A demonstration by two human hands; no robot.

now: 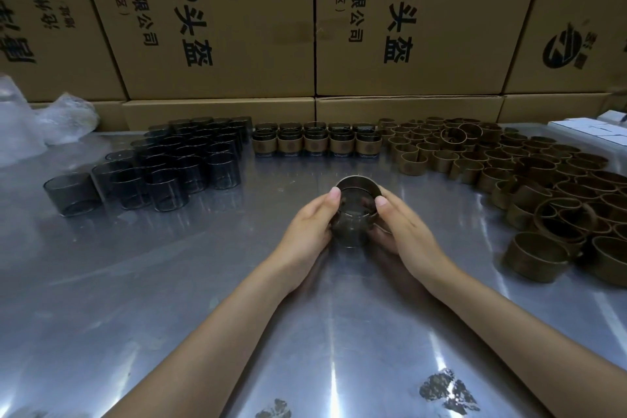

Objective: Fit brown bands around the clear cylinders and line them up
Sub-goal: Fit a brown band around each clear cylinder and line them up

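The lower fingers of both hands are hidden behind the clear cylinder point(351, 231), and its base is hard to make out against the steel table point(169, 282). The left hand point(307, 227) and right hand point(405, 231) grasp it from either side at centre, thumbs pressing a brown band point(356, 184) seated at its top rim. Far centre, 5 banded cylinders point(315, 143) stand in a row. Bare cylinders point(176, 159) cluster far left; loose bands point(509, 166) spread right, cut off by the edge.
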